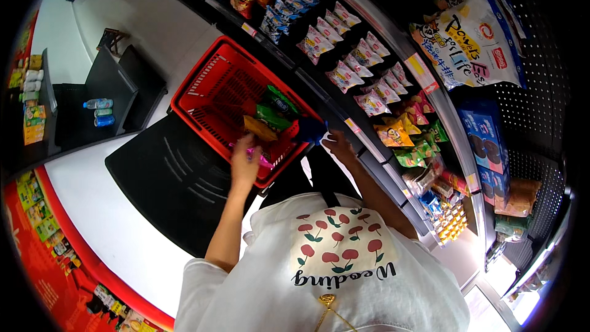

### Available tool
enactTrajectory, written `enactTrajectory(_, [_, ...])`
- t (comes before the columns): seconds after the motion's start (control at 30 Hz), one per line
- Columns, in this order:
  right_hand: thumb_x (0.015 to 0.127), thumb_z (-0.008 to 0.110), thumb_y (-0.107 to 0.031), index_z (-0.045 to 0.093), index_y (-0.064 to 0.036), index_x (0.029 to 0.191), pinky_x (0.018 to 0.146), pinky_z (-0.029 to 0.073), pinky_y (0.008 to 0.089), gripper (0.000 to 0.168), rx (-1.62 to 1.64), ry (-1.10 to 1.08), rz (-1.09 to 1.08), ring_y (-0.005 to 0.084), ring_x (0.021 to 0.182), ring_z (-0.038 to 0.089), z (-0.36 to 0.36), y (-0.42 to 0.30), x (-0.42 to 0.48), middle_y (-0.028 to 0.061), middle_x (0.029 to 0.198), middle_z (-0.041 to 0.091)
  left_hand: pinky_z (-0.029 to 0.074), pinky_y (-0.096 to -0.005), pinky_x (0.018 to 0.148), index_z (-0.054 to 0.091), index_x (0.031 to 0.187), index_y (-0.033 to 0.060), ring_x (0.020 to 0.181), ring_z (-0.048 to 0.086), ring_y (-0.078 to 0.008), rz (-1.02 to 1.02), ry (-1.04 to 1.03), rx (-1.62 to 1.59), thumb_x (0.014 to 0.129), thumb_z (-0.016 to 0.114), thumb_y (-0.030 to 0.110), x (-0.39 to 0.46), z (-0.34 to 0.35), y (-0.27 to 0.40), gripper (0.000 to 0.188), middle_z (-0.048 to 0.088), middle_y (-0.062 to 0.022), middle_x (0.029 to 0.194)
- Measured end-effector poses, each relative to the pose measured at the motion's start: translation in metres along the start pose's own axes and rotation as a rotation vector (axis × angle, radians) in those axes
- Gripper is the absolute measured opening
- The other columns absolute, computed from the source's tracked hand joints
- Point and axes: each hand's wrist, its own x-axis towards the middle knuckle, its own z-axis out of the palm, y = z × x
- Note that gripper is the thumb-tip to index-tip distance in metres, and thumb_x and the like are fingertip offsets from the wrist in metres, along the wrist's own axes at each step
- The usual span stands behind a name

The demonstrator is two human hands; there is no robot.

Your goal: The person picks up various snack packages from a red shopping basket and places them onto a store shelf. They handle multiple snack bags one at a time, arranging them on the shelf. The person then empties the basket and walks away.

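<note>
My left hand (pixel 245 159), slightly blurred, is at the near left of a red plastic shopping basket (pixel 203 124), its fingers closed on a bright pink packet (pixel 263 160). Beside it in the basket lie an orange-yellow packet (pixel 260 129), a green packet (pixel 273 117) and a darker green packet (pixel 280 101). At the basket's right rim my right hand (pixel 339 144) pinches the edge of a dark blue, crumpled item (pixel 311 130), which looks like a bag or cloth. Part of that item overlaps the basket's inside.
Right of the basket, a shelf (pixel 322 94) holds rows of small snack bags (pixel 345 76). Higher up are a large snack bag (pixel 474 41) and blue cookie boxes (pixel 486 143). A black counter (pixel 124 106) at left carries a water bottle (pixel 97 103) and cans (pixel 104 121). A black mat-like surface (pixel 170 180) adjoins the basket.
</note>
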Motion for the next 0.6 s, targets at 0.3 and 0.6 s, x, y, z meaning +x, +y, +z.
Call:
enactTrajectory(0.3, [0.095,0.063,-0.038,0.046,-0.007,0.14,0.093,0.055,0.0558,0.057,0.733,-0.068,0.44,0.0333,0.117,0.062,0.002,0.052,0.03,0.0167,0.13,0.06,0.038,-0.0418,0.112,0.057,0.134,0.0018,0.126,0.054,-0.0339,0.177,0.737,0.866,0.095,0.063,0.009,-0.044,-0.22,0.07,0.04,0.057,-0.0184,0.137])
enactTrajectory(0.6, [0.099,0.052,-0.044,0.055,-0.014,0.129,0.1,0.048,0.0651,0.042,0.761,-0.129,0.668,0.0363,0.115,0.061,0.025,0.075,0.065,0.0119,0.127,0.062,0.049,-0.046,0.097,0.051,0.133,-0.0032,0.108,0.063,-0.0449,-0.407,0.835,0.595,0.101,0.058,0.03,-0.057,-0.282,0.013,0.047,0.065,-0.0271,0.119])
